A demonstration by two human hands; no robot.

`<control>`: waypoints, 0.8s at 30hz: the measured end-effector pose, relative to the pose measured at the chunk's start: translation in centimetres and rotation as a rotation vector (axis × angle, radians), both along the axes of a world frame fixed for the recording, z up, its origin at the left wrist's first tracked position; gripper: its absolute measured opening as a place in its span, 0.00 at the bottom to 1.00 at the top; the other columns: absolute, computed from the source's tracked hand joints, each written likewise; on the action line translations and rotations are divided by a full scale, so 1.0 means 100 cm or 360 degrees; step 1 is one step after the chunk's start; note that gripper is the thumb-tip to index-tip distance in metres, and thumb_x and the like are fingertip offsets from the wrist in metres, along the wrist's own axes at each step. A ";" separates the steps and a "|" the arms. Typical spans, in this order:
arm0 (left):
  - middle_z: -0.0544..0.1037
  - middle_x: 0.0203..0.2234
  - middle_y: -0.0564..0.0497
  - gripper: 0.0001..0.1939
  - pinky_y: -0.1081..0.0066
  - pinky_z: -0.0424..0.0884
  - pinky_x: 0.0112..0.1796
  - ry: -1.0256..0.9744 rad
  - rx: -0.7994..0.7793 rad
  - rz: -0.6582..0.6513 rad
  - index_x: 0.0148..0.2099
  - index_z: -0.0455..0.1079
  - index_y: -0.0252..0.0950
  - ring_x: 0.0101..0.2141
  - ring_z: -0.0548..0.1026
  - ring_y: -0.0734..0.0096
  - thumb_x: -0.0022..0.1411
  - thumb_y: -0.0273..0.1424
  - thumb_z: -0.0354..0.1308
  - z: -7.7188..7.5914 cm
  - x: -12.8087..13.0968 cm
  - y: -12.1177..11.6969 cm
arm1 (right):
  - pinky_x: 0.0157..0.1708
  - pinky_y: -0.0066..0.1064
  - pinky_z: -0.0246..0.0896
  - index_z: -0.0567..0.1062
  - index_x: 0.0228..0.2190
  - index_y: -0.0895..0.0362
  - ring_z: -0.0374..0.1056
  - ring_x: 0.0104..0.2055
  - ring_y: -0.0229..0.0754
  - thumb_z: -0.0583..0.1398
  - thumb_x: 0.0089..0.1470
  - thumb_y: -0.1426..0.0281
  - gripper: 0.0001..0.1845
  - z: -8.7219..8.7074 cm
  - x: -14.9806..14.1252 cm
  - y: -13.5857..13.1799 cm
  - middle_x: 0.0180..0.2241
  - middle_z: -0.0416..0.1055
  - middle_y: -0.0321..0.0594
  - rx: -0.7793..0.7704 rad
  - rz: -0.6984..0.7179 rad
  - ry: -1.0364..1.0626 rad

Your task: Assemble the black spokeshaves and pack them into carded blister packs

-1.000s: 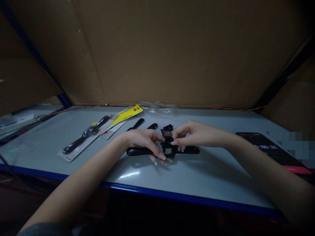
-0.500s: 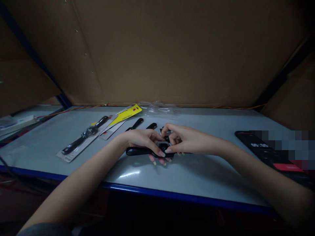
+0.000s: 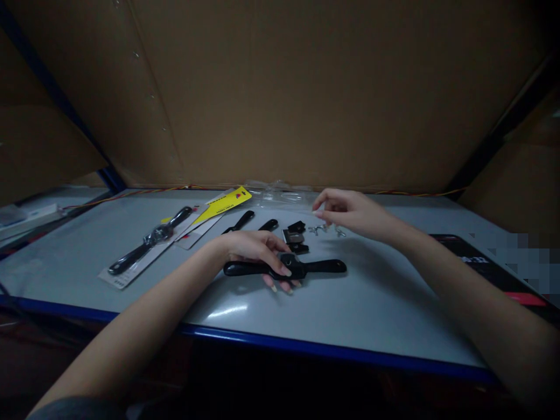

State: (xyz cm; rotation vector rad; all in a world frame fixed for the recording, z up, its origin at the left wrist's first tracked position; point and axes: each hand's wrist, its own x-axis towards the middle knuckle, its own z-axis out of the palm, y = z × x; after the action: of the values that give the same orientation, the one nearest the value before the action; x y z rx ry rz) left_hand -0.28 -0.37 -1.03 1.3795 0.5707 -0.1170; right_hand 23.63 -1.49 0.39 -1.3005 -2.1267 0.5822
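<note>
"What was laid out at the left of the grey table [image 3: 376,315]?"

"A packaged spokeshave [image 3: 151,236] was seen on a white backing card [image 3: 118,278]. A yellow card [image 3: 223,204] lay just beyond it, and a clear plastic blister [image 3: 280,192] was placed behind that, near the back edge. Two short black handle pieces [image 3: 254,222] were set further right."

"And how was the left hand [image 3: 254,252] positioned?"

"It was closed around the middle of a black spokeshave [image 3: 321,267], which was lying flat on the table. The fingers [image 3: 273,284] were curled beneath the tool, and its long handles were left showing on both sides."

"What was placed to the right of that?"

"Small black metal parts [image 3: 295,236] were grouped just beyond the tool, and small silver screws [image 3: 317,230] were scattered beside them."

"Was anything gripped by the right hand [image 3: 350,213]?"

"It was raised just above the screws, with the fingers loosely curled. Whether anything was held could not be told. A black phone [image 3: 464,256] was seen at the far right, partly blurred out."
</note>
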 end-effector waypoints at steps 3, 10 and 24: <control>0.78 0.40 0.42 0.16 0.77 0.74 0.27 0.0019 -0.0023 -0.0003 0.42 0.73 0.30 0.34 0.78 0.68 0.49 0.28 0.65 0.000 0.001 0.000 | 0.28 0.31 0.55 0.72 0.33 0.57 0.63 0.29 0.39 0.57 0.51 0.66 0.09 -0.012 0.016 0.016 0.27 0.68 0.39 0.0222 -0.0179 -0.0413; 0.78 0.40 0.42 0.17 0.78 0.73 0.27 0.0036 -0.0049 -0.0002 0.42 0.73 0.30 0.36 0.78 0.67 0.48 0.28 0.66 -0.002 0.002 0.001 | 0.39 0.34 0.57 0.74 0.38 0.57 0.63 0.39 0.44 0.61 0.48 0.63 0.15 -0.030 0.014 0.022 0.35 0.64 0.43 0.0205 0.0051 -0.0551; 0.78 0.40 0.42 0.17 0.71 0.76 0.30 -0.0031 -0.0113 -0.0023 0.42 0.72 0.31 0.37 0.78 0.63 0.47 0.28 0.66 -0.010 0.000 0.006 | 0.29 0.31 0.53 0.67 0.27 0.56 0.62 0.29 0.40 0.55 0.48 0.71 0.02 -0.027 -0.010 0.008 0.26 0.66 0.38 0.0333 -0.0010 -0.0423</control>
State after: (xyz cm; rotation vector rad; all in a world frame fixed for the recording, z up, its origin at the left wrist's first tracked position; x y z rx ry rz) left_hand -0.33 0.20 -2.00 1.3148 0.5353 -0.1341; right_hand 22.68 -0.73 -2.33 -1.3247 -2.3222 0.1835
